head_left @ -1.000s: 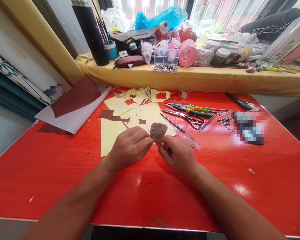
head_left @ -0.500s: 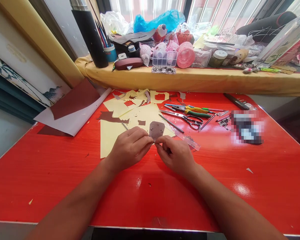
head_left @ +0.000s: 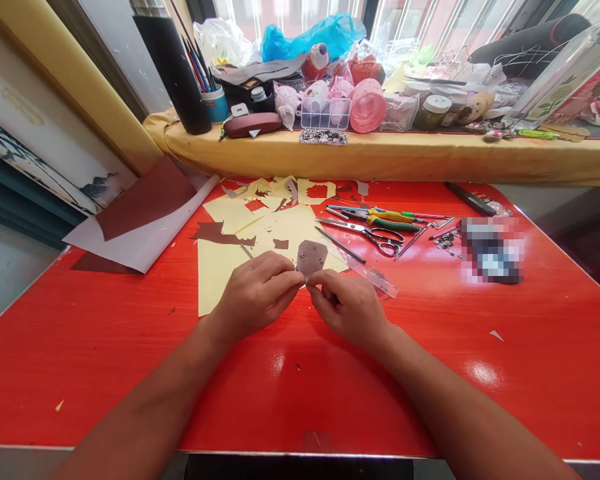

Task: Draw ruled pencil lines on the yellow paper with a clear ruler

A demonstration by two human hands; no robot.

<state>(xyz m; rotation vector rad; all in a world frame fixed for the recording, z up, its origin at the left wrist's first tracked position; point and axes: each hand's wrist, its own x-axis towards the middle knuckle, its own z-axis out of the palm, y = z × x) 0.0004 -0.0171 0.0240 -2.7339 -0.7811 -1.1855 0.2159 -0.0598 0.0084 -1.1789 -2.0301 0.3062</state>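
A small brown leather-like piece (head_left: 312, 258) with several metal studs is held up above the red table, over the yellow paper (head_left: 215, 280). My left hand (head_left: 260, 290) pinches its lower left edge between thumb and forefinger. At the bottom edge my right hand (head_left: 353, 303) closes its thumb and forefinger, nearly touching the left fingertips. Whatever tiny part lies between the fingertips is too small to make out. A clear ruler (head_left: 380, 281) rests on the table behind my right hand, and a dark pencil-like rod (head_left: 340, 245) lies just beyond the piece.
Scissors (head_left: 367, 233), green-and-yellow pliers (head_left: 380, 219) and small metal rings (head_left: 446, 241) lie to the right. A blurred object (head_left: 493, 252) is farther right. Brown and white sheets (head_left: 140, 213) lie at the left. The cloth-covered ledge (head_left: 260, 155) behind is crowded with jars and bags.
The view has shifted slightly. Both hands keep nearly the same pinch, with the brown piece a touch more upright between them.
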